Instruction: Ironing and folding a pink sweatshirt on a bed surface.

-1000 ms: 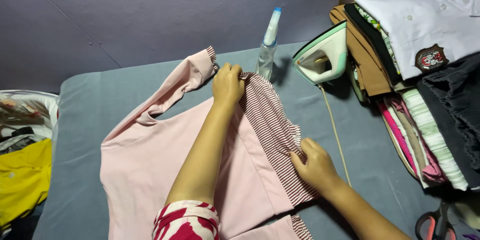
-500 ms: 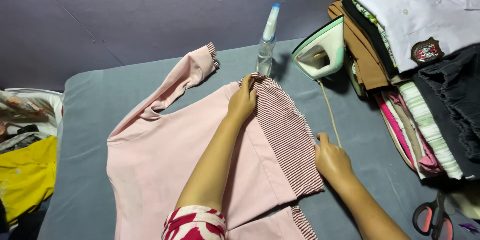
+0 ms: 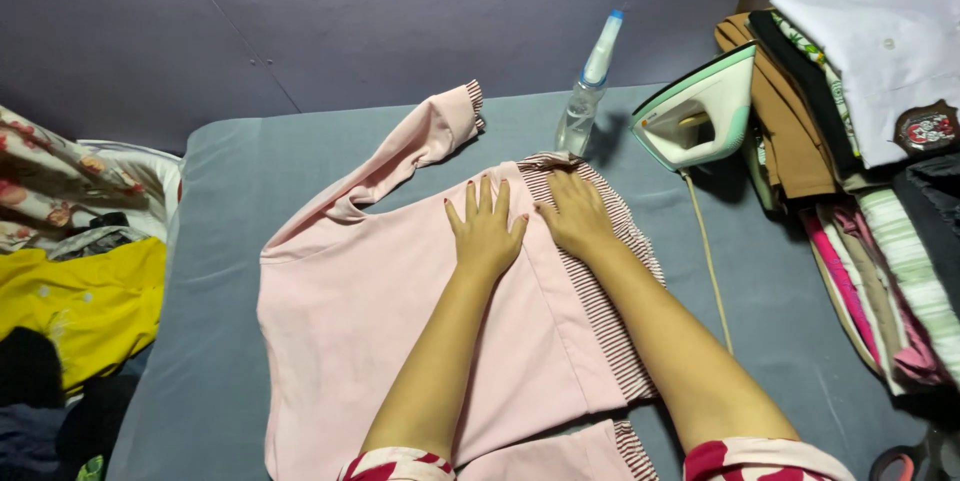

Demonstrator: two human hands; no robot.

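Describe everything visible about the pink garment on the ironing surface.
The pink garment is a soft, long-sleeved top lying flat on the grey-blue padded surface. One sleeve stretches up-left, ending in a striped cuff. A red-and-white striped band edges its right side. The left hand and right hand press flat on it, fingers spread.

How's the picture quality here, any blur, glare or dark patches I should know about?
Head view: sharp overall, with both hands, left hand and right hand, crisp on the pink garment. Light is soft and even, no glare. The spray bottle and iron cast short shadows. The left-edge clothes pile falls into darkness at the bottom.
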